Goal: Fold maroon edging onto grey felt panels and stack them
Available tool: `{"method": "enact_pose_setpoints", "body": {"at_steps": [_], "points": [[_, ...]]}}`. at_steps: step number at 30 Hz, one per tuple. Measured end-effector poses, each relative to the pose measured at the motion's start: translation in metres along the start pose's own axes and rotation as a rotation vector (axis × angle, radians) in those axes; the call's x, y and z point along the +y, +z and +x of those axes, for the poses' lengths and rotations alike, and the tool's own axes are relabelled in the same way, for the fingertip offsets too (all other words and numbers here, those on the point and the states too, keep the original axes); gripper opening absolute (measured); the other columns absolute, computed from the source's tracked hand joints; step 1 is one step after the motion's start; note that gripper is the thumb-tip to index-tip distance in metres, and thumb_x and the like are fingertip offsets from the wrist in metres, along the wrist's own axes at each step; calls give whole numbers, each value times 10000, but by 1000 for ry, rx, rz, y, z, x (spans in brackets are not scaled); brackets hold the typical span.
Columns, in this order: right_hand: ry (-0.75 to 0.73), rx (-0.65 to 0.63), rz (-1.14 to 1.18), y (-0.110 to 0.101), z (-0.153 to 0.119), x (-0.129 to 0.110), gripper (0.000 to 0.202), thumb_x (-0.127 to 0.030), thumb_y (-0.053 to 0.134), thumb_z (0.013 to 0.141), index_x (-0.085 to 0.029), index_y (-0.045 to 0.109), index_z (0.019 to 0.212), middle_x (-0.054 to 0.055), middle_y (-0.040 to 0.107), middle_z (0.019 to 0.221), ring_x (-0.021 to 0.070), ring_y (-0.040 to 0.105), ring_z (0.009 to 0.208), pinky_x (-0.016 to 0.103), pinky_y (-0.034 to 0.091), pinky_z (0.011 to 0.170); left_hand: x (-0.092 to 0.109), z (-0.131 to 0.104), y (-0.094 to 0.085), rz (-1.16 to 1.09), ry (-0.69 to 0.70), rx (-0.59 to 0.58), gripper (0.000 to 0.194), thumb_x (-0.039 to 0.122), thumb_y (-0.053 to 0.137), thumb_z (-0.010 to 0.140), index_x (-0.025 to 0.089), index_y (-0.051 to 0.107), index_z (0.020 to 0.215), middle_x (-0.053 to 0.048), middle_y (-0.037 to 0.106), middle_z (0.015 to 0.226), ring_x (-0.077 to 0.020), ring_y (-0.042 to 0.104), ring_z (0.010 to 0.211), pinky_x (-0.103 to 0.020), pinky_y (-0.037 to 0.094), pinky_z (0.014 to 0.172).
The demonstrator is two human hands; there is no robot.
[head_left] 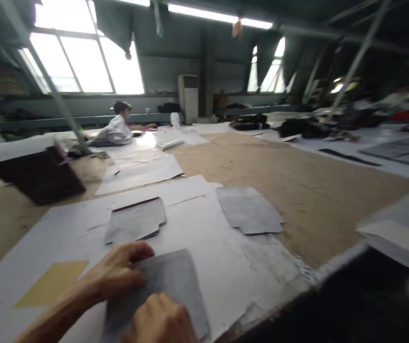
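A grey cut panel (175,276), its surface like fabric or lining, lies on white paper right in front of me. My left hand (118,271) rests on its upper left part, with thumb and forefinger apart. Over its lower part is my right hand (163,319), slightly blurred, its fingers curled in. Whatever those fingers hold, if anything, is hidden. Beyond my left hand lies a small stack of grey notched pieces (136,219) with a dark strip along the top edge. Another grey notched panel (249,209) lies farther off to the right.
A yellow card (52,283) lies left of my left forearm. A dark stack (40,174) stands at the left beside a slanted pole. Across the table sits a person (118,126). Dark fabric heaps (302,127) lie at the back. The table edge (272,309) runs along the lower right.
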State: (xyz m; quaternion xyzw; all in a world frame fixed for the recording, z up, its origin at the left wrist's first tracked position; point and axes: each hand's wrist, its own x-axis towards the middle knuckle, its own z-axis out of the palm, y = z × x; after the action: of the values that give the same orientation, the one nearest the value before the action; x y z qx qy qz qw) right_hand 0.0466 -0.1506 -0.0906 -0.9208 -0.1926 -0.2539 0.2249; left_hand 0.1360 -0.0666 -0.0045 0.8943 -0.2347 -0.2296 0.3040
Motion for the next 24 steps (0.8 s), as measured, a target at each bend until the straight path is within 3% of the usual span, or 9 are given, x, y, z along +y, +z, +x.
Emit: {"method": "enact_pose_setpoints", "body": {"at_steps": [1, 3, 5, 8, 12, 16, 19, 24], "points": [[-57, 34, 36, -14, -4, 2, 202, -331, 595, 673, -147, 556, 599, 62, 526, 518, 195, 472, 453, 303, 319, 347, 3, -2, -2, 36, 36, 23, 316, 167, 488, 556, 210, 658, 819, 30, 645, 710, -163, 585, 682, -217, 428, 562], [-136, 13, 226, -47, -8, 19, 90, -209, 552, 720, -156, 564, 650, 38, 562, 602, 176, 534, 564, 284, 431, 480, 6, -4, -2, 71, 30, 94, 321, 142, 482, 565, 221, 671, 812, 36, 633, 701, -147, 571, 670, -212, 412, 574], [-31, -36, 335, -77, -4, 45, 130, -120, 473, 791, -162, 587, 744, 33, 575, 678, 155, 547, 678, 259, 465, 594, 6, -3, 2, 79, 24, 169, 315, 139, 511, 578, 230, 684, 824, 25, 632, 770, -146, 557, 694, -231, 412, 617], [16, 2, 186, -101, 11, 83, 159, -105, 539, 777, -159, 604, 912, 61, 610, 867, 184, 530, 831, 317, 481, 726, 4, -2, 10, 59, 51, 215, 285, 131, 557, 607, 250, 698, 824, 14, 620, 851, -153, 549, 767, -259, 419, 708], [-119, -116, 72, -94, 31, 114, 339, -104, 650, 705, -141, 588, 1036, 74, 618, 968, 212, 505, 896, 365, 486, 768, -1, -2, 13, 55, 116, 232, 262, 97, 611, 642, 273, 705, 812, 15, 587, 828, -138, 541, 795, -252, 420, 746], [-204, -224, 71, -83, 40, 118, 242, -137, 643, 730, -142, 625, 972, 58, 617, 844, 188, 508, 797, 339, 481, 699, -11, -4, 13, 124, 251, 263, 243, 114, 642, 691, 285, 698, 854, 7, 549, 806, -125, 520, 773, -249, 429, 717], [-230, -163, 72, -82, 36, 115, 162, -146, 550, 806, -149, 640, 940, 56, 598, 783, 161, 497, 751, 292, 468, 650, -20, -4, 14, 210, 419, 277, 246, 144, 568, 783, 280, 664, 964, -9, 517, 803, -124, 493, 765, -257, 432, 705], [-324, -30, -7, -84, 27, 112, 216, -84, 452, 840, -126, 638, 939, 74, 594, 790, 153, 484, 744, 273, 463, 624, -28, -3, 14, 320, 627, 262, 394, 25, 363, 825, 220, 589, 1082, -37, 498, 824, -133, 448, 760, -255, 428, 689]]}}
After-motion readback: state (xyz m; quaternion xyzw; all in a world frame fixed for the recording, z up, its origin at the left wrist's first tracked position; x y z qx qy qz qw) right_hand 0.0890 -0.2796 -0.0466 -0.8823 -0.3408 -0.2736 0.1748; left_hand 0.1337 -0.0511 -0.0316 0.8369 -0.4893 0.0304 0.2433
